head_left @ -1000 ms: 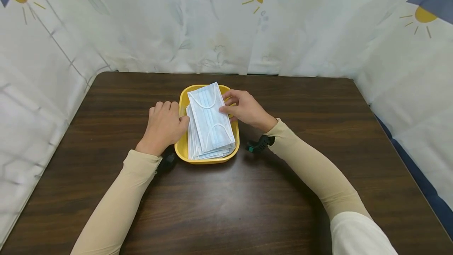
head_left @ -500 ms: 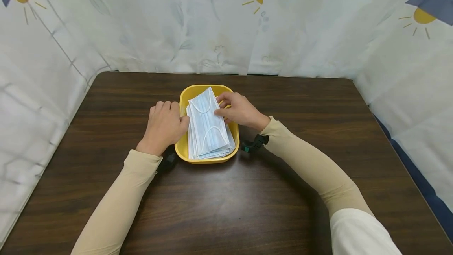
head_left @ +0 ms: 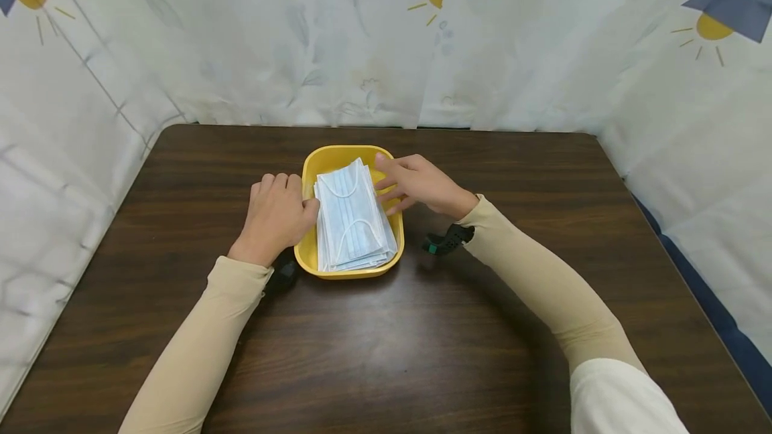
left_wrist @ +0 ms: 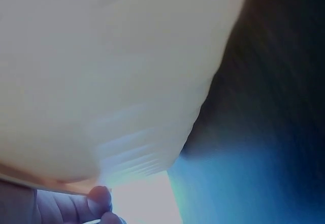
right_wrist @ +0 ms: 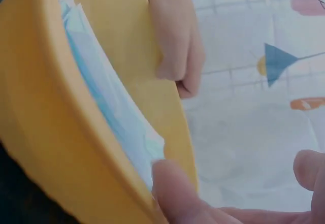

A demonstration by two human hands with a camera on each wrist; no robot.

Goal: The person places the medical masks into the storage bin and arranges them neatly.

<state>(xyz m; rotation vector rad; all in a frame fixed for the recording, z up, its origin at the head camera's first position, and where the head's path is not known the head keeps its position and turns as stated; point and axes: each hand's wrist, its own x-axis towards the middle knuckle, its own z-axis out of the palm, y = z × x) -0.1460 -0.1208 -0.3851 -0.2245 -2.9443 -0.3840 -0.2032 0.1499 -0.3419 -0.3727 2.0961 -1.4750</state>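
A yellow plastic basket holds a stack of pale blue face masks with white ear loops. My left hand grips the basket's left rim, thumb over the inner side; its fingertips show at the rim in the left wrist view. Over the basket's right rim hovers my right hand, fingers spread and holding nothing. In the right wrist view, the stack lies low against the near wall, and one right fingertip appears in front of the rim.
The dark wood-grain table extends around the basket. A pale patterned curtain hangs behind and along both sides. Black straps show at the wrists.
The right hand moved the top mask left and down onto the stack, then let go. It has drawn back right with fingers spreading. The left hand stays on the rim.
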